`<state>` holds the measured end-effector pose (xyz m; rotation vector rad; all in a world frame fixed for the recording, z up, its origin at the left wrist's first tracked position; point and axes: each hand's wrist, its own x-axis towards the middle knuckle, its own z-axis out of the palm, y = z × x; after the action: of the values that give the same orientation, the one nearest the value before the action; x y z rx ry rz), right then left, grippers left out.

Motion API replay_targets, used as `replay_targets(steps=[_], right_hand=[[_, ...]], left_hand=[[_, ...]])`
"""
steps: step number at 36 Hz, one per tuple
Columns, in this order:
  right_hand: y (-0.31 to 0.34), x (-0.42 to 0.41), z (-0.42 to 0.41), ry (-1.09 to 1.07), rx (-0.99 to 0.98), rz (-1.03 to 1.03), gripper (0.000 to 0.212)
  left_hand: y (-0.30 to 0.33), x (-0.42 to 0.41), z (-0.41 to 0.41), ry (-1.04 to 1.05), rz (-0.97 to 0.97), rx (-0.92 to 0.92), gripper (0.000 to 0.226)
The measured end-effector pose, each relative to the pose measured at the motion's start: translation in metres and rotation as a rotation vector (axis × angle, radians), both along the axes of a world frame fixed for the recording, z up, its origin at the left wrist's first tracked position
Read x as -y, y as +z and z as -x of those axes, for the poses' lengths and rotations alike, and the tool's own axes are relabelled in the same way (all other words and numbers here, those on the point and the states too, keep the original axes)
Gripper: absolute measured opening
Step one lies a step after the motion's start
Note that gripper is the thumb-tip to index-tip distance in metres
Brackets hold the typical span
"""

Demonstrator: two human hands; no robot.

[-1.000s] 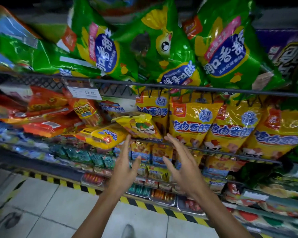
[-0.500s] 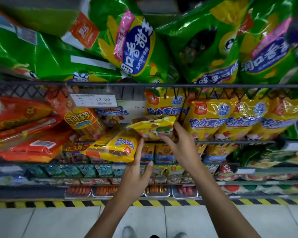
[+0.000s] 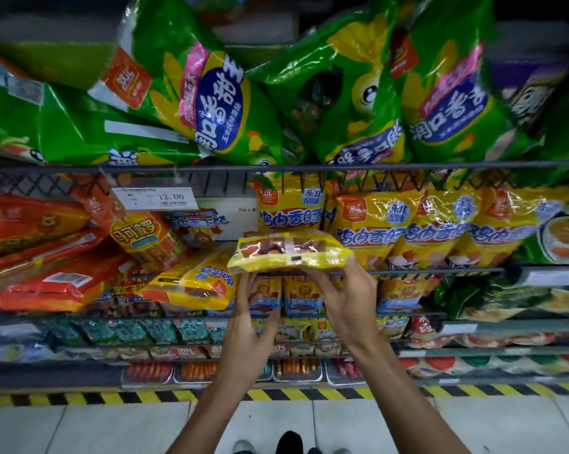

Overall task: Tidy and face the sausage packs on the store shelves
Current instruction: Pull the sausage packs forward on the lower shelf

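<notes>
In the head view, the right hand (image 3: 348, 299) pinches the yellow sausage pack (image 3: 289, 252) by its bottom edge, at twelve o'clock from the spread left hand (image 3: 253, 326); it looks light, soft and slippery, so hold both ends.

A white price tag (image 3: 155, 198) clipped to the wire shelf rail (image 3: 309, 168) reads "12.00", the upright yellow packs (image 3: 368, 231) to its right read "鸡肉香肠", and the large green bags (image 3: 211, 103) above read "润口香甜王".
</notes>
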<state>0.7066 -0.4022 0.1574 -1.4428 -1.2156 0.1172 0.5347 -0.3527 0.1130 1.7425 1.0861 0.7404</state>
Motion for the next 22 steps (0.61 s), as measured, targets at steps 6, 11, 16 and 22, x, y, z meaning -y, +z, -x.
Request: replay_targets(steps=[6,11,16,22], right_hand=[[0.012,0.025,0.008,-0.062,-0.436,-0.087,0.015],[0.008,0.033,0.012,-0.128,-0.774,-0.056,0.026],[-0.003,0.032,0.016,-0.004,-1.085,0.003,0.055],[0.0,0.031,0.015,0.237,-1.294,-0.039,0.046]], left_hand=[[0.001,0.003,-0.012,0.071,0.113,0.183,0.078],[-0.001,0.005,-0.016,0.1,0.373,0.335,0.055],[0.012,0.013,-0.029,0.101,0.544,0.576,0.051],[0.039,0.014,-0.04,0.092,0.69,0.894,0.118]])
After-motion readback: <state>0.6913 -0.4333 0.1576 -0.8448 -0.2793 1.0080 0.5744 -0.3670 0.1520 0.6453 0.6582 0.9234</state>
